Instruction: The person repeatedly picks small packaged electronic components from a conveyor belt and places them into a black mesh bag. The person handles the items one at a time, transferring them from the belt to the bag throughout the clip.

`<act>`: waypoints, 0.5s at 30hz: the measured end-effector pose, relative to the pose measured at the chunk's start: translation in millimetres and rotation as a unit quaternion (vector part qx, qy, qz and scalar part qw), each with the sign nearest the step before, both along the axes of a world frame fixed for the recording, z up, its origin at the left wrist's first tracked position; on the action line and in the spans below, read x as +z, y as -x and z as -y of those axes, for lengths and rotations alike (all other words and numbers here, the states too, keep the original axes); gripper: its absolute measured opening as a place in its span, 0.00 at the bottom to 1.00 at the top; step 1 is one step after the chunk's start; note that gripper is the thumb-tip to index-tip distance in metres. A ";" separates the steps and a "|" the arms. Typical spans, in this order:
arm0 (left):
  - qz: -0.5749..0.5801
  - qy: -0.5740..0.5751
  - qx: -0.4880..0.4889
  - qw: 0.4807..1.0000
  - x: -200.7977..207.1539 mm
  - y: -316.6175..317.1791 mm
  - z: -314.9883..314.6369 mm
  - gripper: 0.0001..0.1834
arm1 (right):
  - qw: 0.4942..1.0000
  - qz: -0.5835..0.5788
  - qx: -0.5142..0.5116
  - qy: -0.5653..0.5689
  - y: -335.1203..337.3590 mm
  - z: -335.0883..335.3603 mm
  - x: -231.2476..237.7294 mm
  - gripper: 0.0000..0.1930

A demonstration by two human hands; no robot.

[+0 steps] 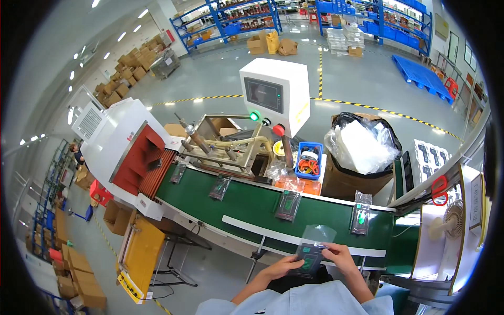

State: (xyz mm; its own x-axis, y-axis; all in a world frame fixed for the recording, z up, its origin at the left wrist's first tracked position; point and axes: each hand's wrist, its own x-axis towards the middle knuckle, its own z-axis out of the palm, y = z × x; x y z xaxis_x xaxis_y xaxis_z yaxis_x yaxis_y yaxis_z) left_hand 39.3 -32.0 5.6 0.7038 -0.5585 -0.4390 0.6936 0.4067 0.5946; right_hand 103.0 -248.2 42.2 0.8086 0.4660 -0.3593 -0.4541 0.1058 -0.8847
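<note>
Close to my body, both hands hold a flat dark package with green print in a clear plastic bag (311,253). My left hand (283,266) grips its left edge, fingers closed. My right hand (340,257) pinches the bag near its upper right side. The bag's loose clear end sticks up past the package, toward the belt. Just beyond, similar bagged dark packages lie spaced out on the green conveyor belt (252,202): one package (361,218) at the right, another (288,205) in the middle, and two more toward the left.
A white rail (294,237) runs along the belt's near side. At the belt's left end stands a white machine (113,152) with red flaps. Behind the belt are a control box (275,94), a blue basket (308,160) and a lined bin (362,147). Red scissors (439,190) hang at right.
</note>
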 end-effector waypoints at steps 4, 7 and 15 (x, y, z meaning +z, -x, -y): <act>0.028 -0.017 -0.037 0.999 -4.6 -6.0 15.3 0.23 | 0.998 0.010 -0.062 0.002 7.6 18.5 -13.9 0.14; 0.034 -0.017 -0.058 0.998 -9.3 -7.7 26.7 0.23 | 0.994 0.044 -0.104 0.010 11.8 26.1 -4.5 0.11; 0.145 -0.034 0.014 0.989 23.7 -20.8 69.5 0.22 | 0.980 0.145 -0.073 0.114 12.6 62.3 2.2 0.05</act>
